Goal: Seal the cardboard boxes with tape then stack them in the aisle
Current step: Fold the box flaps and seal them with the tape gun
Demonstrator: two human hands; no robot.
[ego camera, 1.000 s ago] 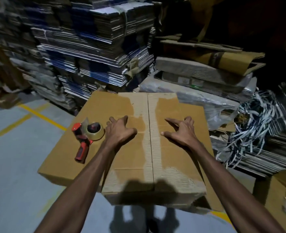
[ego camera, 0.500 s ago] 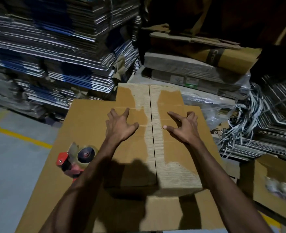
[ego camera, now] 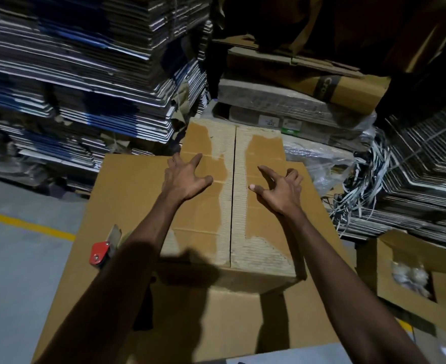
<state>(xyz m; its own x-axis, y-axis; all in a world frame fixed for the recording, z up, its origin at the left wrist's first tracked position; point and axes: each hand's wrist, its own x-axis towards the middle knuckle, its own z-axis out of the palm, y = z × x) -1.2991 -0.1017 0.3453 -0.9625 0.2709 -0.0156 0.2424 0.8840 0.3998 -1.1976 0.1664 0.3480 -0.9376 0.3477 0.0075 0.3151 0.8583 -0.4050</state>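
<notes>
Since the earlier frames the view has tipped down and closed in: the small box (ego camera: 232, 206) now fills the centre of the frame, sitting on a larger flat box (ego camera: 127, 195) that spreads toward the lower edge; the tape dispenser (ego camera: 104, 252), fully visible on the big box a second ago, is now half hidden behind the left forearm at lower left, only its red body and a tab of tape showing; the yellow floor line (ego camera: 27, 227) has slid to the left edge.

The left hand (ego camera: 186, 179) rests on the left flap of the small box, fingers spread and slightly clawed, pressing down and gripping nothing; the right hand (ego camera: 279, 187) does the same on the right flap, fingertips bent onto the cardboard, thumb pointing at the centre seam; both sit much as they did before. The seam between the flaps is closed but bare (pale torn strips run along both sides of it).

Stacks of flattened cartons (ego camera: 85, 74) fill the upper left; a folded brown carton (ego camera: 348, 90) at upper right carries a dark printed band, its letters too blurred to read; a white label and a green one (ego camera: 291, 124) below it are likewise unreadable; an open box (ego camera: 411, 279) stands at lower right.
</notes>
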